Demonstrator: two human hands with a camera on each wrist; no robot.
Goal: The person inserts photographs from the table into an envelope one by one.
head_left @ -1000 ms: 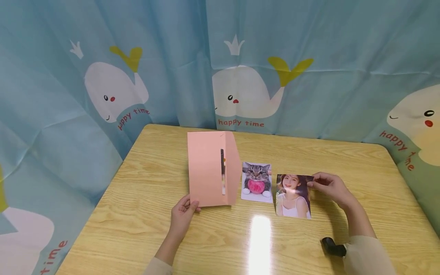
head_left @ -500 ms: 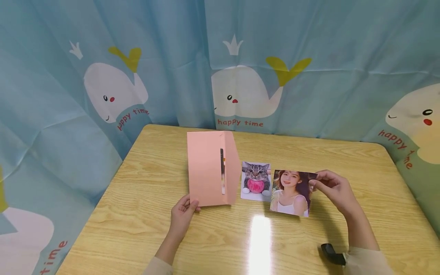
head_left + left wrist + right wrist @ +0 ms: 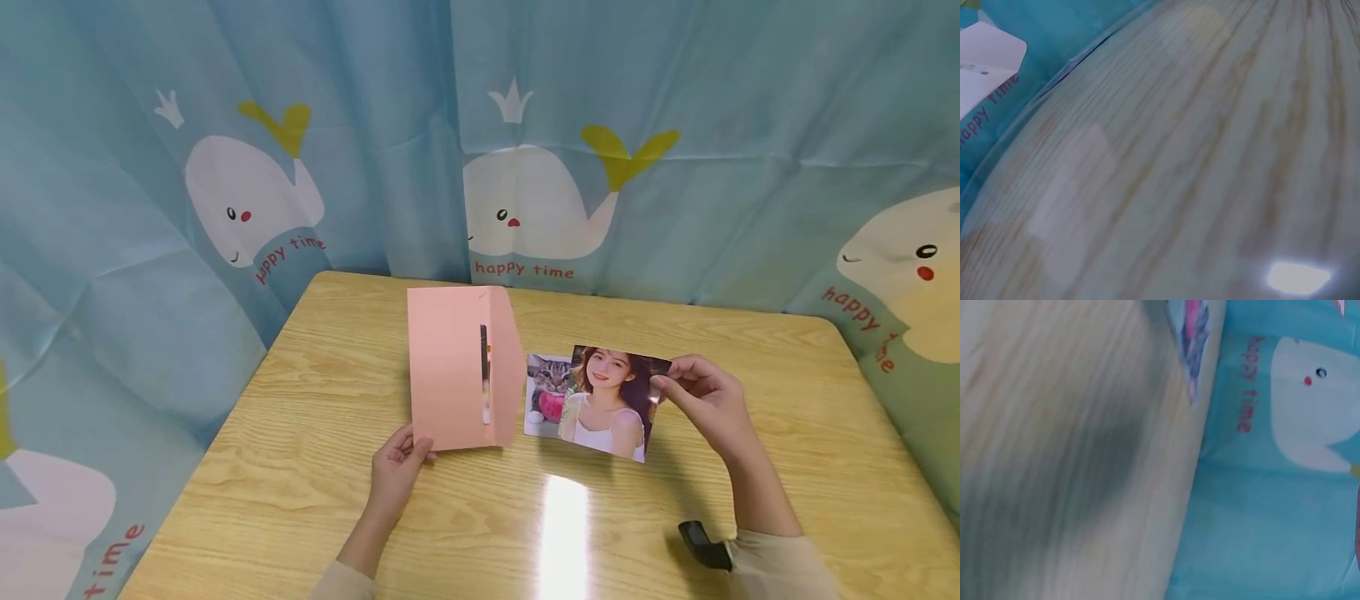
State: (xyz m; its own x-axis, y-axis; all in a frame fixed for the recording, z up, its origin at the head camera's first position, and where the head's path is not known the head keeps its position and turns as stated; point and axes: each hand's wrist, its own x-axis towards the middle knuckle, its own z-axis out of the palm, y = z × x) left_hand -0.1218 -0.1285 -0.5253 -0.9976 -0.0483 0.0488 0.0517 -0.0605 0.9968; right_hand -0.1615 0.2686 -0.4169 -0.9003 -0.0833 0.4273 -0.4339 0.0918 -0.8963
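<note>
My left hand (image 3: 396, 467) holds the near left corner of a pink envelope (image 3: 457, 367) lying on the wooden table (image 3: 315, 467), its flap open to the right with a slit showing something inside. My right hand (image 3: 701, 402) pinches the right edge of a portrait photo (image 3: 609, 402) of a person, lifted off the table and tilted. It overlaps the right part of a cat photo (image 3: 546, 392) lying flat beside the envelope. The wrist views show only blurred table (image 3: 1197, 175) and curtain (image 3: 1272, 487), with neither hand in them.
A blue curtain (image 3: 675, 125) printed with white whales hangs around the table's back and sides. A bright light glare (image 3: 562, 525) lies on the tabletop near me. A black wrist strap (image 3: 701, 543) shows at my right sleeve.
My right hand has lifted the portrait photo off the table and carried it left, so it now overlaps the cat photo. The left hand and envelope have stayed put.
</note>
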